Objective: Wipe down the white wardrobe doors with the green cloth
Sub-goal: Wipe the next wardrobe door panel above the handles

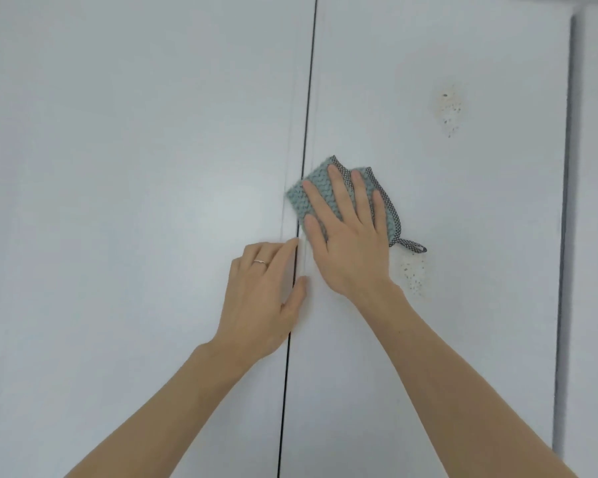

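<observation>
Your left hand [268, 288] lies flat with fingers loose on the left door [135, 167], beside the dark seam [306, 132]. Your right hand [347, 243] – fingers spread, gripping nothing – presses the green cloth [316, 188] flat under its fingers against the right door [463, 201], just right of the seam.

White wardrobe doors [135, 139] are filling the frame; a green cloth [316, 193] is lying flat at centre, speckled stains [449, 110] spotting upper right.

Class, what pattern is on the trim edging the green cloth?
The trim on the green cloth is a small black-and-white check, clearest in the head view.
</observation>
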The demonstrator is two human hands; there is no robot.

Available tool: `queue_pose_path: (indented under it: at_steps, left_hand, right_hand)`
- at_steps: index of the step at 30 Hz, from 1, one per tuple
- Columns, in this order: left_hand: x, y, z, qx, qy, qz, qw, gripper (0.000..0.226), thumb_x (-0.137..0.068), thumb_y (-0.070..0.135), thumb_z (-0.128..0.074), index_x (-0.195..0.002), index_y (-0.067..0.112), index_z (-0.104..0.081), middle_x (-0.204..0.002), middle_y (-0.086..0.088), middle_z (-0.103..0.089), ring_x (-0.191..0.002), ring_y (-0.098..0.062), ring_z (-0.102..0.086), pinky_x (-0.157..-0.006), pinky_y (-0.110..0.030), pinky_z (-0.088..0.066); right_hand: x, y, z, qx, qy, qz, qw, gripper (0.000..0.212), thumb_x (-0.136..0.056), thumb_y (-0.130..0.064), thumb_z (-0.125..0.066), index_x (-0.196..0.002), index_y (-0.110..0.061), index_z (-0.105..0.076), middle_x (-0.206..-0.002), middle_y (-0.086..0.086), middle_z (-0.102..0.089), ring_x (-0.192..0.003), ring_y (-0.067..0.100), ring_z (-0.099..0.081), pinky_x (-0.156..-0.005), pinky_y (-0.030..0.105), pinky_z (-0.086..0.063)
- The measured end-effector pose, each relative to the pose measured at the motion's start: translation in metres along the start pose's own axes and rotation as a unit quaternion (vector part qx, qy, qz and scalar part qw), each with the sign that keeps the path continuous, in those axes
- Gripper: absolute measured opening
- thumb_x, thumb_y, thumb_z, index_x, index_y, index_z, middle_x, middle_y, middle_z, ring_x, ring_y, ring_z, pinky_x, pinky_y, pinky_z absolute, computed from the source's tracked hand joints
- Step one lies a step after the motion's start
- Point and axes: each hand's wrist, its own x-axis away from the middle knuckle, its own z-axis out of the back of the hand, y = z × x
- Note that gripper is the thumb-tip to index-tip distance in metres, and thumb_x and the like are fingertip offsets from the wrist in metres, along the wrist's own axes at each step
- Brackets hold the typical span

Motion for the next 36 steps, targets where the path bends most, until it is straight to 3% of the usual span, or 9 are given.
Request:
queue_pose_path:
  at_steps: [6, 8, 11, 18, 22, 26, 30, 33, 36]
  left_hand:
    - [-0.081, 0.010, 0.005, -0.095, 0.014, -0.030, 0.995, 0.064, -0.096, 0.042, -0.042, -0.149, 0.009, -0.051, -0.137, -0.006, -0.058, -0.127, -0.022, -0.036, -0.097, -0.030, -0.029]
    - [-0.107, 0.007, 0.013, -0.119, 0.023, -0.041, 0.992, 0.063, -0.095, 0.041, -0.043, -0.148, 0.008, -0.052, -0.135, -0.007, -0.058, -0.125, -0.023, -0.035, -0.096, -0.038, -0.037]
    - [-0.141, -0.001, 0.028, -0.145, 0.016, -0.050, 0.988, 0.057, -0.097, 0.038, -0.046, -0.148, 0.013, -0.049, -0.137, -0.005, -0.055, -0.126, -0.023, -0.033, -0.095, -0.037, -0.034]
    - [-0.199, -0.015, 0.036, -0.149, 0.085, -0.091, 0.981, 0.058, -0.095, 0.042, -0.046, -0.143, 0.013, -0.056, -0.130, -0.006, -0.061, -0.120, -0.023, -0.037, -0.089, -0.040, -0.041]
    - [-0.211, -0.013, 0.029, -0.152, 0.089, -0.117, 0.977, 0.063, -0.093, 0.049, -0.032, -0.141, 0.016, -0.055, -0.134, -0.001, -0.057, -0.125, -0.025, -0.038, -0.092, -0.039, -0.041]
    - [-0.215, -0.021, 0.026, -0.159, 0.108, -0.138, 0.972, 0.056, -0.096, 0.048, -0.038, -0.136, 0.016, -0.058, -0.130, -0.001, -0.059, -0.120, -0.029, -0.043, -0.086, -0.041, -0.046]
    - [-0.220, -0.022, 0.024, -0.157, 0.131, -0.150, 0.967, 0.052, -0.094, 0.045, -0.042, -0.129, 0.014, -0.063, -0.123, -0.001, -0.064, -0.113, -0.032, -0.048, -0.080, -0.040, -0.046]
    - [-0.224, -0.022, 0.022, -0.148, 0.151, -0.150, 0.966, 0.050, -0.092, 0.045, -0.045, -0.125, 0.014, -0.065, -0.119, -0.001, -0.066, -0.109, -0.030, -0.046, -0.078, -0.040, -0.044]
    - [-0.222, -0.023, 0.020, -0.154, 0.156, -0.144, 0.965, 0.048, -0.092, 0.045, -0.047, -0.126, 0.016, -0.066, -0.121, 0.000, -0.066, -0.111, -0.031, -0.047, -0.079, -0.040, -0.041]
  right_hand:
    - [-0.109, 0.045, 0.024, -0.011, -0.006, -0.043, 0.999, 0.053, -0.109, -0.048, -0.020, -0.161, -0.044, -0.013, -0.172, -0.007, -0.001, -0.158, 0.021, 0.004, -0.127, 0.045, 0.006]
    - [-0.143, 0.045, 0.029, -0.019, 0.002, -0.066, 0.998, 0.053, -0.109, -0.048, -0.019, -0.161, -0.044, -0.011, -0.172, -0.007, 0.001, -0.158, 0.022, 0.006, -0.127, 0.046, 0.006]
    - [-0.189, 0.029, 0.032, -0.031, 0.011, -0.085, 0.996, 0.053, -0.109, -0.047, -0.018, -0.162, -0.042, -0.011, -0.172, -0.005, 0.003, -0.158, 0.024, 0.009, -0.126, 0.047, 0.008]
    - [-0.250, 0.014, 0.045, -0.029, -0.037, 0.031, 0.998, 0.054, -0.108, -0.052, -0.017, -0.161, -0.045, -0.008, -0.171, -0.011, 0.005, -0.158, 0.017, 0.009, -0.127, 0.042, 0.009]
    - [-0.253, 0.079, 0.057, -0.019, -0.006, -0.091, 0.996, 0.055, -0.107, -0.054, -0.016, -0.161, -0.047, -0.007, -0.171, -0.011, 0.005, -0.158, 0.017, 0.009, -0.127, 0.043, 0.008]
    - [-0.266, 0.084, 0.062, -0.040, 0.007, -0.208, 0.977, 0.056, -0.108, -0.049, -0.015, -0.162, -0.043, -0.002, -0.172, -0.006, 0.010, -0.157, 0.022, 0.013, -0.126, 0.047, 0.011]
    - [-0.270, 0.024, 0.047, -0.023, 0.010, -0.085, 0.996, 0.055, -0.109, -0.048, -0.016, -0.162, -0.042, -0.006, -0.172, -0.006, 0.007, -0.158, 0.021, 0.011, -0.126, 0.045, 0.010]
    - [-0.263, 0.025, 0.046, -0.012, -0.030, 0.010, 0.999, 0.053, -0.109, -0.052, -0.017, -0.161, -0.046, -0.009, -0.171, -0.012, 0.004, -0.158, 0.015, 0.009, -0.127, 0.042, 0.008]
    - [-0.255, 0.077, 0.060, -0.010, -0.027, -0.027, 0.999, 0.054, -0.108, -0.055, -0.019, -0.160, -0.048, -0.009, -0.171, -0.015, 0.005, -0.157, 0.013, 0.008, -0.127, 0.041, 0.007]
